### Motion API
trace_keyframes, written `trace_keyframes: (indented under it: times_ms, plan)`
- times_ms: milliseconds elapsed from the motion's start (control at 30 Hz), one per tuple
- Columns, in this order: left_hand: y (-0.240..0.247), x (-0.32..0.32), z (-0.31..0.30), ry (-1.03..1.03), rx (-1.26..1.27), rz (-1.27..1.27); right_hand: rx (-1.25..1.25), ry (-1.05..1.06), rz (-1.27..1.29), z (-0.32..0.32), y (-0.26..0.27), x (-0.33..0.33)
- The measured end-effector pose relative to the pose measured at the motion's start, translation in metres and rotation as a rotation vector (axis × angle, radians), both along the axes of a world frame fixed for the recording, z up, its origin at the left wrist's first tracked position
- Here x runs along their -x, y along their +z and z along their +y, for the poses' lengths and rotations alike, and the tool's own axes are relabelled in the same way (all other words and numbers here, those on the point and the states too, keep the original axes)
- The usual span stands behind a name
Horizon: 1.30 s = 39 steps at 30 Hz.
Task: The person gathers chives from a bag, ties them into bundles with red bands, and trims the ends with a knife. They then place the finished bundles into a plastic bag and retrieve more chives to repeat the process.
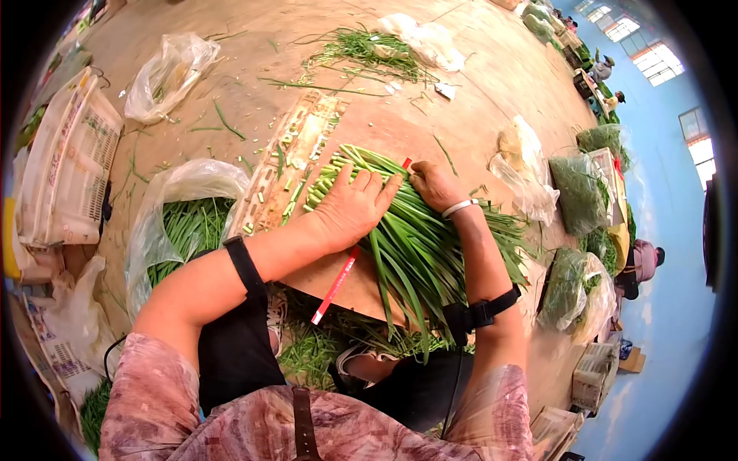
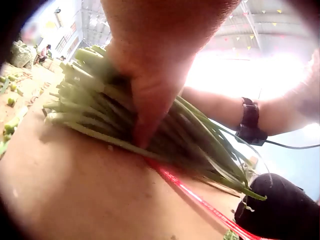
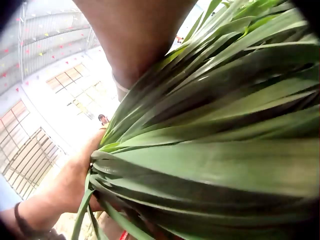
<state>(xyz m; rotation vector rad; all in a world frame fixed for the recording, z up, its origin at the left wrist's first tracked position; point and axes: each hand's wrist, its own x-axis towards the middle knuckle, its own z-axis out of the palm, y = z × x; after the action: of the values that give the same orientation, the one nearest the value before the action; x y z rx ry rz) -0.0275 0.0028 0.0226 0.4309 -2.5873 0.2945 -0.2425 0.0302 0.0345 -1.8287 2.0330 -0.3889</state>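
Observation:
A thick bundle of garlic chives [image 1: 407, 230], with pale cut stalk ends and long flat leaves, lies across a tan board [image 1: 369, 125]. My left hand [image 1: 354, 207] grips it near the cut ends; in the left wrist view the thumb presses against the side of the stalks [image 2: 75, 95]. With bent fingers, my right hand [image 1: 438, 187] holds the bundle's far side. A red strip [image 1: 336, 286] passes under the bundle, and its far end shows beside the right fingertips. Leaves [image 3: 215, 160] fill much of the right wrist view and hide the right fingers.
A slotted crate piece [image 1: 265, 180] with cut stalk bits lies left of the board. Beside it stands a plastic bag [image 1: 154, 223] of greens. Loose greens [image 1: 361, 54] lie on the floor ahead. White crates [image 1: 73, 161] stand at far left; filled bags [image 1: 576, 192] line the right.

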Motion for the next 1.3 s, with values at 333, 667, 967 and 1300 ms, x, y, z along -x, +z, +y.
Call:
trace_keyframes:
  times_ms: [333, 667, 967, 1300]
  plan:
    - [0.021, 0.010, -0.005, -0.001, -0.188, -0.270, -0.127, 0.368, -0.162, -0.019, -0.015, 0.017]
    - [0.027, 0.030, -0.040, -0.133, -0.367, -0.559, -0.275, 0.330, -0.067, -0.027, -0.013, 0.019]
    - [0.022, 0.030, -0.043, -0.185, -0.503, -0.515, -0.165, -0.141, -0.077, -0.056, -0.032, 0.018]
    - [0.033, 0.032, -0.042, -0.177, -0.566, -0.580, 0.207, -0.026, 0.064, -0.052, -0.025, 0.013]
